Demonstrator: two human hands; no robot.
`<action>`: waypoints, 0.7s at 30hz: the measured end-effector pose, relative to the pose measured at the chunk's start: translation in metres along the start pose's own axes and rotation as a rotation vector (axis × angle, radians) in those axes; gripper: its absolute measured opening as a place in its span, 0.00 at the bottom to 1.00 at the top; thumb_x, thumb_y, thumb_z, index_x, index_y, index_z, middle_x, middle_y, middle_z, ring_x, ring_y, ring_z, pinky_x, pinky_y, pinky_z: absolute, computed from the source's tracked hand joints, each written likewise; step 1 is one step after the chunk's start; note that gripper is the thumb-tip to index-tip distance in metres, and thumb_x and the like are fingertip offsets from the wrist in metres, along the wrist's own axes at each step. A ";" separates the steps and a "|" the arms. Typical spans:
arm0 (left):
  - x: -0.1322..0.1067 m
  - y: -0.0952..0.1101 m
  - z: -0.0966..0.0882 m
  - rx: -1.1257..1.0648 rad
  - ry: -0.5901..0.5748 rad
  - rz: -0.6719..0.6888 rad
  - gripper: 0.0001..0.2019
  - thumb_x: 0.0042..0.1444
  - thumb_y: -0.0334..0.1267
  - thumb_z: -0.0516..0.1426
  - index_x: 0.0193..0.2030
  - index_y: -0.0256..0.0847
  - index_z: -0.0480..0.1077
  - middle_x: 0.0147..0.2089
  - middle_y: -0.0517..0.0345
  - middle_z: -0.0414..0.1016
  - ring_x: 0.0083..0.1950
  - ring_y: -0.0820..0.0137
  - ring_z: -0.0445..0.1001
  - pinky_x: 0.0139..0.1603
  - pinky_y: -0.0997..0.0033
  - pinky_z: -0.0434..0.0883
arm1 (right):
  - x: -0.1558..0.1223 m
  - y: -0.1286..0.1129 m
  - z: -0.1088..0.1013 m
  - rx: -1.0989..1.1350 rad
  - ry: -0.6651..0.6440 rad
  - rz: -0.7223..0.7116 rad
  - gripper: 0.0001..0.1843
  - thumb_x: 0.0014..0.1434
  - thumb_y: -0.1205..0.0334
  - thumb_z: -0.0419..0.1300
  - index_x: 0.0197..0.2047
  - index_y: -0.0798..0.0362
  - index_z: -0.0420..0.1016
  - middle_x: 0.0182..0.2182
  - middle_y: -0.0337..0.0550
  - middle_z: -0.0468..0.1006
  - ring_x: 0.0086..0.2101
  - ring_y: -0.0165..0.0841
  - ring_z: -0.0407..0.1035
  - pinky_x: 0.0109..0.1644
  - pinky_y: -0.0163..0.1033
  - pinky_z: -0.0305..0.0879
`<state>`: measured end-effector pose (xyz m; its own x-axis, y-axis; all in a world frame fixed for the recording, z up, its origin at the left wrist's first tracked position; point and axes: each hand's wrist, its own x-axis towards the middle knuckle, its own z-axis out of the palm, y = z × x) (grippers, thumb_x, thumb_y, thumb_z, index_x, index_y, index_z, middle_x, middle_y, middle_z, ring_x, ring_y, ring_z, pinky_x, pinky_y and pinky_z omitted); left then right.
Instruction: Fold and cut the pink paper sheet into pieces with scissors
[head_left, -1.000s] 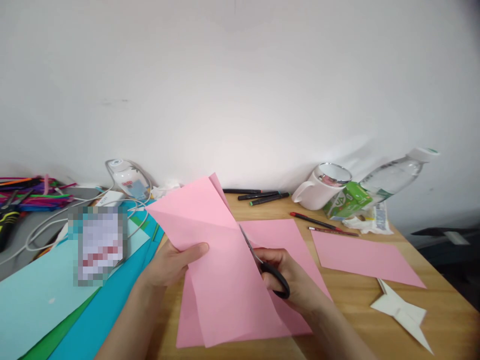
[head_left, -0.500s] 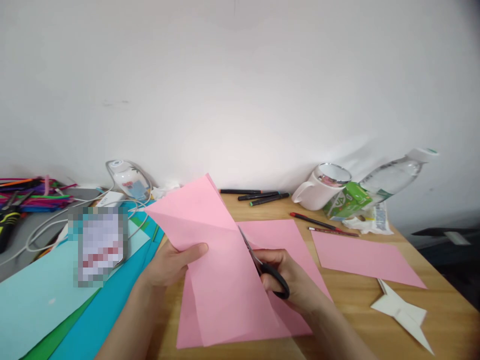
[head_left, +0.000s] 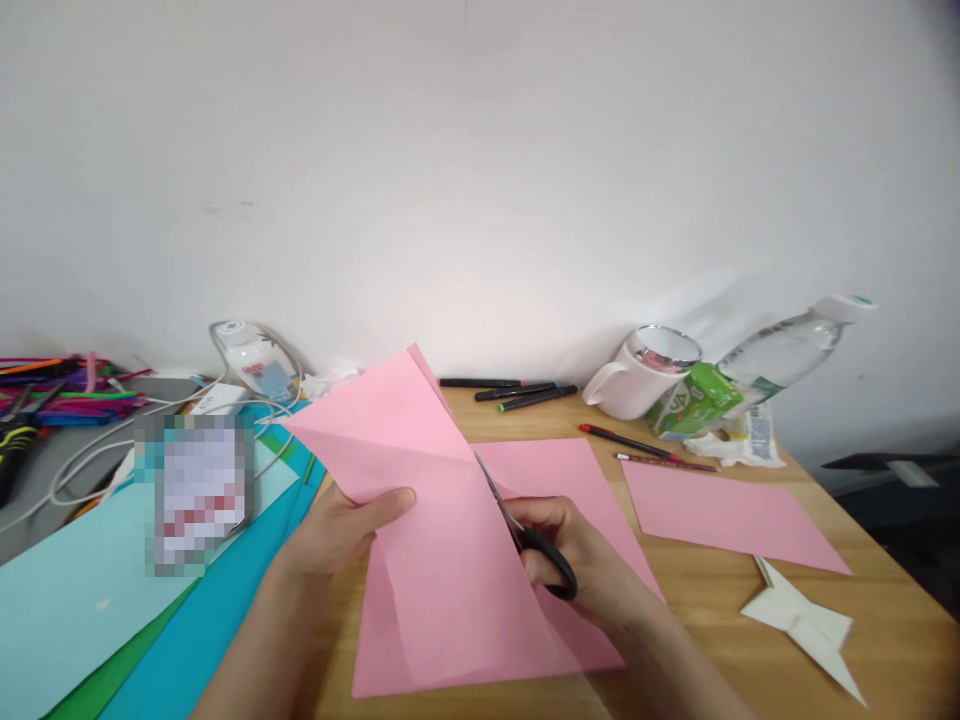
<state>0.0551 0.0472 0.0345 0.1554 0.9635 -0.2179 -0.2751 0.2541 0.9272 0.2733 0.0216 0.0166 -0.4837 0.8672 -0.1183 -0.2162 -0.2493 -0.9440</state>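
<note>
My left hand [head_left: 349, 530] grips a creased sheet of pink paper [head_left: 450, 540] at its left edge, thumb on top and the other fingers hidden beneath. In my right hand [head_left: 562, 550] is a pair of scissors [head_left: 544, 555] with black handles. Their blades lie along the right edge of the held sheet, pointing up and left; part of the blades is hidden by the paper. Underneath, another pink sheet [head_left: 592, 490] lies flat on the wooden table [head_left: 705, 640].
At right lie a pink strip [head_left: 735, 515] and a folded white paper star [head_left: 806, 620]. Behind stand a mug [head_left: 641, 375], a green carton [head_left: 694, 400] and a tilted plastic bottle [head_left: 784, 350]. Several markers [head_left: 517, 392] lie by the wall. Coloured sheets [head_left: 67, 590] and a cable [head_left: 82, 450] are left.
Almost nothing differs. Both hands, the scissors and the pink sheet hold nearly the same position, with only a very slight shift of the whole view.
</note>
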 end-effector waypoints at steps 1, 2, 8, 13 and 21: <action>0.000 0.000 0.001 0.004 0.015 0.008 0.15 0.39 0.35 0.67 0.37 0.37 0.75 0.37 0.52 0.80 0.35 0.61 0.77 0.34 0.66 0.74 | 0.000 -0.001 0.001 0.015 -0.001 -0.005 0.15 0.42 0.54 0.69 0.26 0.55 0.73 0.22 0.36 0.66 0.24 0.28 0.58 0.27 0.33 0.57; 0.000 0.000 0.001 0.013 0.020 0.013 0.15 0.39 0.35 0.67 0.37 0.37 0.75 0.37 0.52 0.80 0.35 0.62 0.77 0.35 0.66 0.74 | 0.000 -0.001 0.001 0.032 -0.006 -0.010 0.15 0.41 0.54 0.70 0.27 0.55 0.73 0.23 0.36 0.67 0.24 0.27 0.57 0.27 0.33 0.57; 0.003 -0.001 -0.004 0.069 -0.094 -0.014 0.14 0.40 0.37 0.67 0.35 0.36 0.76 0.38 0.50 0.80 0.36 0.60 0.77 0.36 0.63 0.75 | 0.000 -0.003 0.002 0.100 -0.041 0.002 0.22 0.38 0.48 0.71 0.29 0.55 0.71 0.21 0.33 0.63 0.22 0.25 0.54 0.27 0.31 0.58; 0.005 -0.005 -0.007 0.072 -0.094 -0.008 0.14 0.41 0.37 0.66 0.36 0.37 0.75 0.40 0.49 0.80 0.41 0.57 0.76 0.37 0.62 0.74 | 0.000 -0.004 0.003 0.110 -0.019 0.024 0.27 0.33 0.44 0.71 0.29 0.55 0.71 0.19 0.32 0.62 0.21 0.25 0.52 0.26 0.32 0.56; 0.002 -0.003 -0.005 0.102 -0.110 -0.024 0.13 0.43 0.37 0.65 0.38 0.38 0.76 0.41 0.49 0.80 0.42 0.57 0.76 0.41 0.60 0.73 | -0.001 -0.007 0.004 0.116 -0.019 0.003 0.26 0.33 0.44 0.71 0.28 0.55 0.70 0.21 0.32 0.61 0.22 0.25 0.51 0.26 0.32 0.56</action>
<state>0.0513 0.0489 0.0295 0.2655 0.9408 -0.2108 -0.1735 0.2617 0.9494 0.2714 0.0211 0.0250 -0.5005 0.8583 -0.1137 -0.3110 -0.3007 -0.9016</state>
